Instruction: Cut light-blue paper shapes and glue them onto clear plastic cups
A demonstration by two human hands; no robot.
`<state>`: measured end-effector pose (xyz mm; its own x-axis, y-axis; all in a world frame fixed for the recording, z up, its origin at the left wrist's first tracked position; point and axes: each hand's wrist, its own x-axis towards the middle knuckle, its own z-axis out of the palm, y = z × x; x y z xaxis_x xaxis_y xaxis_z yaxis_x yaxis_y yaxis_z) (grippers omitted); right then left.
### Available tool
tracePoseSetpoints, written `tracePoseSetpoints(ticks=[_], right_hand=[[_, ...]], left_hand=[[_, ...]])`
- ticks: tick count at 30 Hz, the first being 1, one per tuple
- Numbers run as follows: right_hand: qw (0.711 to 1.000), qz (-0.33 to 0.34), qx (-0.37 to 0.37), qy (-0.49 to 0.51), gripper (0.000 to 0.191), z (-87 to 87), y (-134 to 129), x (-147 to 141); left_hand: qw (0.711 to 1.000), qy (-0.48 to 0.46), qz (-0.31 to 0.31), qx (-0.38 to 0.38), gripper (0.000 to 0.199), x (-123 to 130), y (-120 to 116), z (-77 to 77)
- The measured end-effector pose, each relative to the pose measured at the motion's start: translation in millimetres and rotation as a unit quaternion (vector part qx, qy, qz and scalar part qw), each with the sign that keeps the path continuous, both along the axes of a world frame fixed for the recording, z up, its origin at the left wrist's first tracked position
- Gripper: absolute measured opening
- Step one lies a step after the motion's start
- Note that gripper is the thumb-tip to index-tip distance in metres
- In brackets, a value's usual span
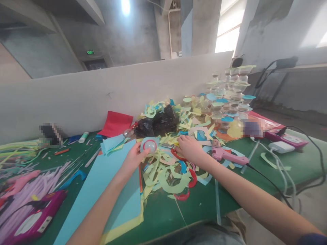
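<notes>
My left hand (pixel 134 157) pinches a clear plastic dome (pixel 150 145) with a red ring around it and light blue paper (pixel 143 141) behind it. To the right, my right hand (pixel 190 149) is closed over the yellow handle of what looks like a pair of scissors (pixel 167 145), its metal part pointing left. The fingers partly hide that handle. Below both hands lies a heap of cut paper scraps (pixel 170 180), mostly pale green and yellow, with some red curved pieces (pixel 182 196).
Blue paper sheets (pixel 122 194) lie under my left forearm. A pink glue gun (pixel 230 156) rests right of my right hand. Stacked clear cups with paper discs (pixel 232 92) stand at the back right. A black plastic bag (pixel 158 123) sits behind the scraps; a purple power strip (pixel 38 217) is front left.
</notes>
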<state>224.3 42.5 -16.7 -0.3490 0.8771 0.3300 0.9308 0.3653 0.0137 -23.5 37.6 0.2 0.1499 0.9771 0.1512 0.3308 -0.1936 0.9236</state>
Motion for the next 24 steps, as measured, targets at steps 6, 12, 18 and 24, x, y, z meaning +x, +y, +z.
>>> tracePoseSetpoints(ticks=[6, 12, 18, 24], right_hand=[[0.998, 0.003, -0.058, 0.001, 0.026, -7.4, 1, 3], [0.997, 0.007, -0.032, -0.072, 0.034, -13.8, 2, 6], [0.994, 0.024, -0.008, -0.107, 0.027, -14.0, -1, 7], [0.995, 0.025, -0.070, 0.059, 0.019, 1.8, 0, 15]], left_hand=[[0.998, -0.068, 0.002, 0.015, 0.049, -2, 6, -5.1], [0.993, -0.110, 0.014, 0.032, 0.049, 1, 5, -7.6], [0.986, -0.157, 0.038, 0.040, 0.050, 3, 7, -9.6], [0.976, -0.204, 0.075, 0.033, 0.058, 5, 8, -8.1]])
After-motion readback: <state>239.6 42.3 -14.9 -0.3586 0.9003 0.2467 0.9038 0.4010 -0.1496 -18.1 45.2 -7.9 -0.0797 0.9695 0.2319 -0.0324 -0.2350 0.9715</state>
